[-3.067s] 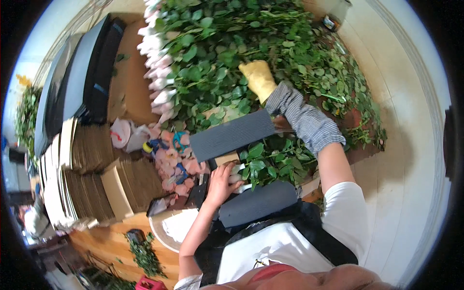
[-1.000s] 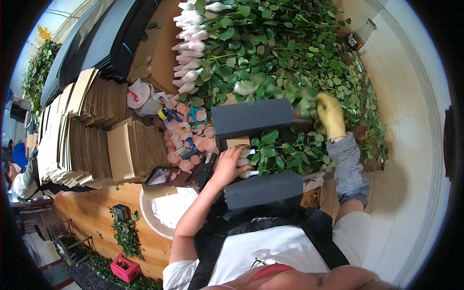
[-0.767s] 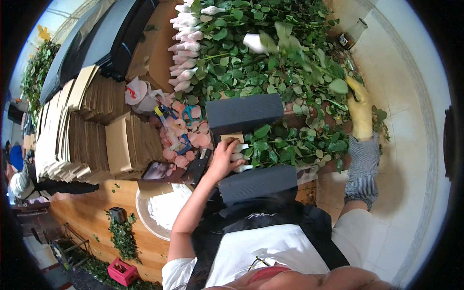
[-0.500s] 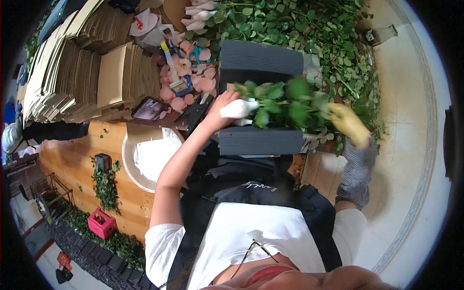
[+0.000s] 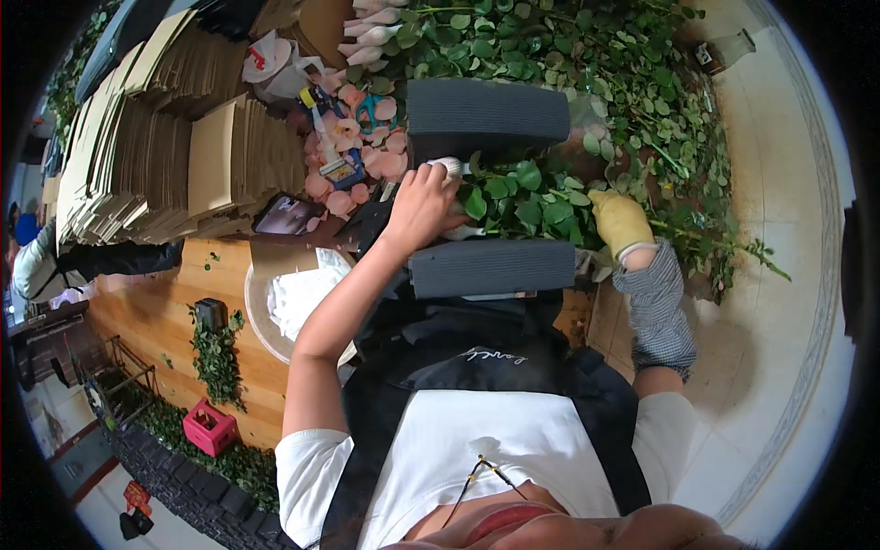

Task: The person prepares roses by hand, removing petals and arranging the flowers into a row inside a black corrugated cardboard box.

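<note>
My bare left hand curls its fingers round the head end of a leafy rose, whose bud in a white sleeve shows at the fingertips. Another white-sleeved bud lies just below the fingers. Leafy stems run rightward between two dark grey ribbed blocks, the far block and the near block. At their right end my right hand, in a yellow glove, is closed round the stems. A bare stem end sticks out to the right past the glove.
Many cut leafy stems cover the far right. Several sleeved buds lie at the far edge. Pink petals, blue scissors and a phone are to the left, near stacked cardboard. A white bin stands below.
My right hand has moved left and nearer to me along the stems. My left hand has shifted onto the bud that lay exposed below it. The stems lie lower between the blocks.
</note>
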`<state>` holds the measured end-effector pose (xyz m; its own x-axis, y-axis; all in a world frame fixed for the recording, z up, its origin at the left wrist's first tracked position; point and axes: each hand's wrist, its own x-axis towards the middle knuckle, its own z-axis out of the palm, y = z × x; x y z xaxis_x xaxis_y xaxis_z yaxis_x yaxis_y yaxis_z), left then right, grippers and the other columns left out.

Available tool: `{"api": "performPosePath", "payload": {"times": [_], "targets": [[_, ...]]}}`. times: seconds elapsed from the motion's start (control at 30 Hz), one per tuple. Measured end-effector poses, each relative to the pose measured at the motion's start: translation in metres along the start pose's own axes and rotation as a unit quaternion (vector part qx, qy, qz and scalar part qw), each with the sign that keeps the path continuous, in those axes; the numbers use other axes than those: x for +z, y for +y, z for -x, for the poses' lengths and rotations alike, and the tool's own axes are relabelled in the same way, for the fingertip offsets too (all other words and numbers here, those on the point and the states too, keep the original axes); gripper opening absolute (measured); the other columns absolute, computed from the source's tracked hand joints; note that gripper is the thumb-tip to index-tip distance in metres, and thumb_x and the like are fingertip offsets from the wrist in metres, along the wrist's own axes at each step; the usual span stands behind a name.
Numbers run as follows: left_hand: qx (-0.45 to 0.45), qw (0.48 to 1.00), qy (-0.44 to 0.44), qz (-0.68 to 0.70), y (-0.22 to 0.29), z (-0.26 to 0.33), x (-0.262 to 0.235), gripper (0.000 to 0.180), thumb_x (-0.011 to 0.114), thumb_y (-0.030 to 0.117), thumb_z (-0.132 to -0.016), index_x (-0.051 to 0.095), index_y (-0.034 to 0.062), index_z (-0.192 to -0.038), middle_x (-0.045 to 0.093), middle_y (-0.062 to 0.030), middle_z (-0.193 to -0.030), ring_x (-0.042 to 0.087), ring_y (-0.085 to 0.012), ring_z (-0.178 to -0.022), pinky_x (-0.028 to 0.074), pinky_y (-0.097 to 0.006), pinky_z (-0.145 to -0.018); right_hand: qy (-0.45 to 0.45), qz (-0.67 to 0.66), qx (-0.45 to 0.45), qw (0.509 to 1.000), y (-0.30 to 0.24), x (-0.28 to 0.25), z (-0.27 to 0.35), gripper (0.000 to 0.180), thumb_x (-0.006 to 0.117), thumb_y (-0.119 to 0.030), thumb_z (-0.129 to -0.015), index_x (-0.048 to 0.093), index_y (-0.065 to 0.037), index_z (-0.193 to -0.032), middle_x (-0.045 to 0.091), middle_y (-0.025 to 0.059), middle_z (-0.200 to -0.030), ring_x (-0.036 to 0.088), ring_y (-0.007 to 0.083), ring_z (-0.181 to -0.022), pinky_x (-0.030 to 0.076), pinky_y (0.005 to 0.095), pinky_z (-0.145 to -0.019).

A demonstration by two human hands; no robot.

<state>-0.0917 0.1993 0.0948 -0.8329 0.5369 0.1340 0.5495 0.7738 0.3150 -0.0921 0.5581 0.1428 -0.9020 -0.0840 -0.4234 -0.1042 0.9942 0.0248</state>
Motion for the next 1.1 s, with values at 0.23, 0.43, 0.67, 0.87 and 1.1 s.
{"api": "performPosePath", "payload": {"times": [0.23,0.43,0.67,0.87,1.1], "targets": [[0.066,0.995,0.029,0.064,-0.017,-0.015,0.007,0.063,0.087,0.032,-0.067,0.059,0.0059,-0.117,0.046,-0.0254,-0.134,0.046,-0.0448,-0.121,0.043,-0.052,-0.102,0.242,-0.099,-0.088,0.961,0.041,0.107,-0.025,0.049,0.056,0.006,-0.081,0.061,-0.009,-0.128,0.053,0.0180,-0.145,0.048,0.0380,-0.135,0.038,0.0479,-0.114],[0.014,0.995,0.054,0.085,-0.013,-0.006,0.032,0.067,0.086,0.030,-0.069,0.058,0.0074,-0.126,0.043,-0.0268,-0.141,0.041,-0.0484,-0.132,0.036,-0.058,-0.112,0.078,-0.296,-0.057,0.950,0.066,-0.009,-0.039,0.049,0.059,-0.024,-0.101,0.050,-0.005,-0.146,0.055,0.0183,-0.146,0.053,0.0320,-0.135,0.043,0.0398,-0.111],[-0.009,0.996,0.014,0.087,-0.009,-0.006,0.024,0.067,0.086,0.033,-0.072,0.059,0.0088,-0.128,0.044,-0.0229,-0.142,0.041,-0.0445,-0.135,0.030,-0.058,-0.116,0.491,-0.128,-0.186,0.841,0.000,-0.140,-0.243,0.035,0.057,-0.014,-0.098,0.061,-0.008,-0.132,0.070,0.0140,-0.117,0.065,0.0321,-0.108,0.050,0.0449,-0.094],[-0.035,0.996,0.007,0.083,-0.010,-0.002,0.015,0.067,0.087,0.029,-0.070,0.059,0.0090,-0.128,0.044,-0.0217,-0.142,0.040,-0.0424,-0.136,0.029,-0.060,-0.116,0.470,0.071,-0.003,0.880,-0.031,-0.097,-0.311,0.039,0.057,-0.010,-0.089,0.064,-0.012,-0.127,0.071,0.0076,-0.106,0.066,0.0256,-0.104,0.047,0.0388,-0.098],[-0.030,0.994,0.019,0.105,-0.006,-0.003,0.020,0.067,0.086,0.028,-0.070,0.059,0.0100,-0.128,0.044,-0.0194,-0.142,0.039,-0.0409,-0.137,0.028,-0.060,-0.117,0.519,0.042,-0.076,0.850,0.017,-0.176,-0.286,0.018,0.063,-0.010,-0.087,0.073,-0.011,-0.102,0.071,0.0103,-0.085,0.067,0.0313,-0.079,0.054,0.0437,-0.072]]}}
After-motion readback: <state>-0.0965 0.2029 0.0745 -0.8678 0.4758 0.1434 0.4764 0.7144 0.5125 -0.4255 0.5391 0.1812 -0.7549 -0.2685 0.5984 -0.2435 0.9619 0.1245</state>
